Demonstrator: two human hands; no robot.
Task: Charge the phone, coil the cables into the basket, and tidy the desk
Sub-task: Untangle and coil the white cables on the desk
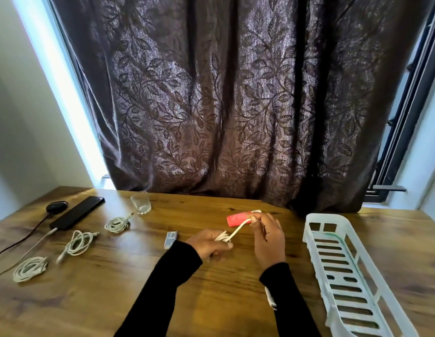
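My left hand (209,244) grips a small bundle of white cable (223,237) above the middle of the desk. My right hand (268,235) pinches the free end of that cable, stretched between both hands. A black phone (76,212) lies at the far left with a white cable plugged into its near end. Three coiled white cables rest on the desk: one (117,223) near the glass, one (78,243) left of centre, one (29,268) at the left edge. The white slatted basket (318,235) stands at the right and looks empty.
A red and white box (237,218) lies just behind my right hand. A small white eraser-like block (170,238) sits left of my left hand. A clear glass (140,202) stands at the back. A black adapter (56,206) with a black wire sits beside the phone.
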